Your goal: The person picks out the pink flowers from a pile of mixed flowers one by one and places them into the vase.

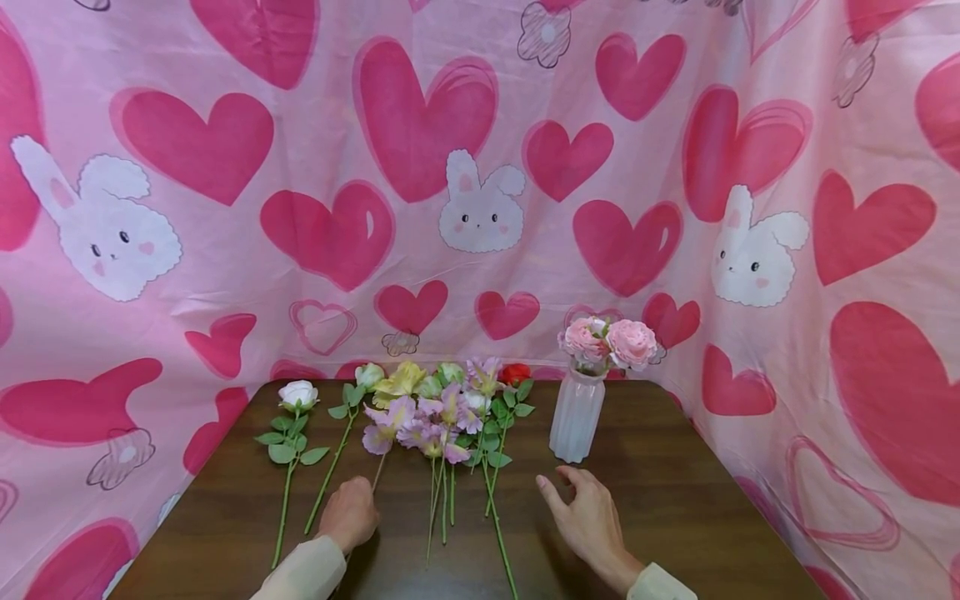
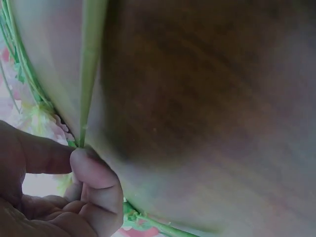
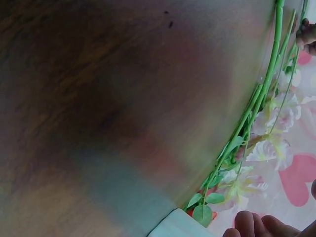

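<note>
My left hand point(image 1: 351, 512) pinches the thin stem point(image 2: 89, 69) of a lilac artificial flower point(image 1: 390, 421) between thumb and fingers, over the left part of the table. Its ruffled bloom points away toward the back, beside the other flowers. On the right, my right hand point(image 1: 588, 515) hovers low over the tabletop with nothing in it, fingers loosely bent and thumb apart. Just beyond those fingers stands a ribbed white vase point(image 1: 576, 421) with pink peony-like flowers point(image 1: 632, 343) in it.
Several flowers lie in a row on the brown table point(image 1: 645, 467): a white rose point(image 1: 297, 395) at left, a yellow flower point(image 1: 405, 379), more lilac ones point(image 1: 447, 408) and a red rose point(image 1: 516, 373). Their stems point toward me. Behind hangs a pink curtain point(image 1: 322, 142) with hearts and rabbits.
</note>
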